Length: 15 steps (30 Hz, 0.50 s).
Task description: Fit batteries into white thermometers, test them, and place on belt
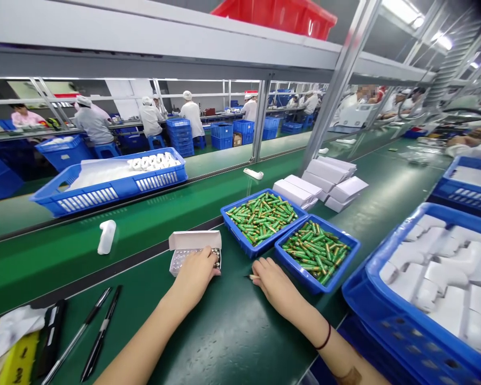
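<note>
A small white box (195, 240) lies with its lid up on the green bench, rows of silvery round ends showing inside. My left hand (194, 275) is over its right part, fingers curled inside and thumb at the front right corner. My palm hides part of the contents. To the right, my right hand (271, 282) rests low over the bench, its fingers closed around a thin stick with a dark pointed tip (248, 276); the rest of the stick is hidden. Just beyond that hand are two blue trays of green batteries, one nearer (316, 251) and one farther (262, 216).
White cartons (331, 182) are stacked behind the trays. A large blue crate (369, 289) of white parts stands at right. Two pens (102, 334) lie at left. A white part (106, 237) and a blue basket (124, 184) sit on the belt. Co-workers sit farther back.
</note>
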Each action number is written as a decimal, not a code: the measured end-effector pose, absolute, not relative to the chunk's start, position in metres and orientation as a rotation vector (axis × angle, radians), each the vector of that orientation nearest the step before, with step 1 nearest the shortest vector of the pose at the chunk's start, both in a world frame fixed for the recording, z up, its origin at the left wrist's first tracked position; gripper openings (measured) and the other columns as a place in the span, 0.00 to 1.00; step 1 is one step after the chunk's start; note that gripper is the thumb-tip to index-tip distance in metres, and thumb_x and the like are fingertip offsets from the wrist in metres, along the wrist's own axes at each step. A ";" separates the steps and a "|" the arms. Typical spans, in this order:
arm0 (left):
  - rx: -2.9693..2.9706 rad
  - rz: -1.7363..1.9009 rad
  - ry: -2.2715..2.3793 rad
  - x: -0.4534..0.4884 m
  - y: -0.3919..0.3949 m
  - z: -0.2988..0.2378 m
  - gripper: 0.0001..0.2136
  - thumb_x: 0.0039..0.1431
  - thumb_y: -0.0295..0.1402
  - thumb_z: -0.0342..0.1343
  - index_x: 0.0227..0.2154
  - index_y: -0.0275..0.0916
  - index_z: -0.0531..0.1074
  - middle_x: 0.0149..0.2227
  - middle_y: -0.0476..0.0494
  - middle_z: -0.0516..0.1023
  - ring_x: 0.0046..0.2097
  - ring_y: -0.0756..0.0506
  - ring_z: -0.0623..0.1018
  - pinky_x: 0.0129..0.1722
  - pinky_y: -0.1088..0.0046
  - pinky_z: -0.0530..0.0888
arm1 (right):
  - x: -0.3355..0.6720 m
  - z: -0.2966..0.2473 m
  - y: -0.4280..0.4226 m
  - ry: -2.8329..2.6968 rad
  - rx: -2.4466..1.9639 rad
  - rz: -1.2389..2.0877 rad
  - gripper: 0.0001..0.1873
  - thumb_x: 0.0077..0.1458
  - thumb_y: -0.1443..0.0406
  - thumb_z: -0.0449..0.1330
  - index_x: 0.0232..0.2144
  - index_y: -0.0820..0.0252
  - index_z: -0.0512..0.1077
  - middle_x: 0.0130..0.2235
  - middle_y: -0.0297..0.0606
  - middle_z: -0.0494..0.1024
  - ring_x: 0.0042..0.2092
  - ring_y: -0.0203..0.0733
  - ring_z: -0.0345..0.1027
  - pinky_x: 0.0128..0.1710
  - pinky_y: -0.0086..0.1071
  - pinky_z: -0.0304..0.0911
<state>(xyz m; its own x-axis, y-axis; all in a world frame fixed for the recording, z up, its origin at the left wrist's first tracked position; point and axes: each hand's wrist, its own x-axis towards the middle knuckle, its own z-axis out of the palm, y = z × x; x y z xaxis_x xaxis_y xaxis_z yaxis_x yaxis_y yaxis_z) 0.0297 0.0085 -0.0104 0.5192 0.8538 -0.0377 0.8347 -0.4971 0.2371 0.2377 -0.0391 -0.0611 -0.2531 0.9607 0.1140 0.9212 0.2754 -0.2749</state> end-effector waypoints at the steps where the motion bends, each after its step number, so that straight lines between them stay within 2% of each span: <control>1: 2.506 0.155 1.444 0.030 0.008 -0.011 0.06 0.58 0.28 0.54 0.35 0.36 0.75 0.40 0.38 0.74 0.39 0.39 0.75 0.41 0.63 0.67 | 0.238 -0.058 -0.039 -2.278 -1.707 0.255 0.09 0.57 0.74 0.52 0.27 0.57 0.60 0.32 0.39 0.71 0.35 0.45 0.65 0.33 0.35 0.61; 4: 2.388 0.277 1.470 0.028 0.010 -0.011 0.04 0.55 0.29 0.57 0.31 0.38 0.76 0.39 0.41 0.74 0.39 0.41 0.75 0.40 0.66 0.68 | 0.236 -0.041 -0.037 -2.245 -1.637 0.369 0.07 0.62 0.71 0.48 0.31 0.56 0.58 0.28 0.33 0.69 0.29 0.39 0.64 0.28 0.30 0.58; 7: 2.240 0.396 1.499 0.023 0.014 -0.012 0.03 0.50 0.30 0.61 0.29 0.38 0.76 0.36 0.44 0.75 0.37 0.43 0.75 0.38 0.69 0.69 | 0.228 -0.019 -0.031 -2.088 -1.487 0.615 0.06 0.65 0.65 0.45 0.34 0.55 0.57 0.25 0.27 0.62 0.25 0.36 0.59 0.25 0.28 0.54; 9: 2.148 0.455 1.499 0.018 0.018 -0.013 0.04 0.47 0.30 0.63 0.28 0.38 0.76 0.33 0.46 0.75 0.35 0.45 0.74 0.36 0.71 0.69 | 0.222 -0.007 -0.025 -1.933 -1.328 0.779 0.10 0.66 0.60 0.45 0.34 0.56 0.60 0.25 0.28 0.60 0.27 0.36 0.57 0.27 0.29 0.53; 12: 2.043 0.525 1.478 0.011 0.022 -0.018 0.06 0.43 0.29 0.65 0.26 0.37 0.75 0.29 0.50 0.74 0.30 0.48 0.73 0.31 0.74 0.67 | 0.210 0.003 -0.012 -1.806 -1.144 0.879 0.17 0.65 0.56 0.44 0.34 0.58 0.67 0.28 0.31 0.63 0.31 0.37 0.58 0.33 0.30 0.53; 15: 1.984 0.583 1.476 0.010 0.023 -0.025 0.06 0.40 0.28 0.65 0.24 0.38 0.74 0.28 0.52 0.73 0.28 0.49 0.71 0.29 0.75 0.65 | 0.197 0.002 0.001 -1.698 -1.045 0.968 0.18 0.62 0.53 0.49 0.33 0.60 0.69 0.31 0.34 0.66 0.33 0.37 0.58 0.34 0.30 0.53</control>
